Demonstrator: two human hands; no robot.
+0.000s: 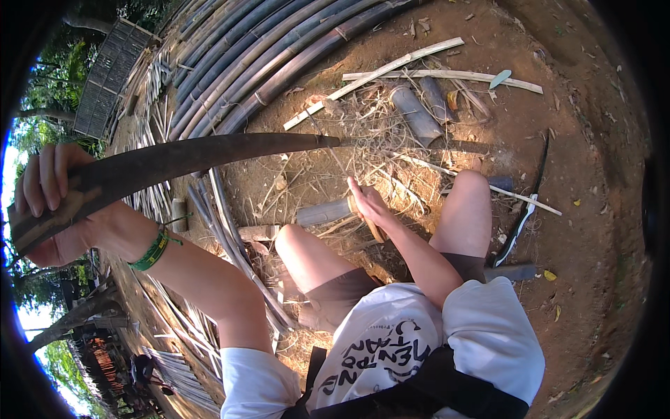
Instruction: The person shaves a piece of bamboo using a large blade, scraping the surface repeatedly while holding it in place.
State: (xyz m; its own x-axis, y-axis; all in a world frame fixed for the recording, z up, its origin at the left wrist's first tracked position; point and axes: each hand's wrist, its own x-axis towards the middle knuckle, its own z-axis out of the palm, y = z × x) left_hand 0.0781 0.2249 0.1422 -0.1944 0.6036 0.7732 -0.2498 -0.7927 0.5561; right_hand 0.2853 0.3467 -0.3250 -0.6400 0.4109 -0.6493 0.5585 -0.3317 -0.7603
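My left hand (pixel 59 202) is raised at the far left, its fingers wrapped round the thick end of a dark brown bamboo pole (pixel 188 155). The pole reaches across in front of me and narrows toward the middle. Low between my knees, my right hand (pixel 370 204) is closed on the light wooden handle of a knife-like tool (pixel 379 232). A thin, blade-like part runs from that hand up to the pole's far tip, seeming to touch or cross it; contact is hard to tell. Below the tip, a heap of curly shavings (pixel 380 129) covers the ground.
Long bamboo poles (pixel 279 52) lie at the upper left. Pale split strips (pixel 405 61) and short bamboo sections (pixel 415 115) lie ahead. One cut section (pixel 324 211) rests by my left knee. A long black tool with a black-and-white handle (pixel 520 227) lies at right.
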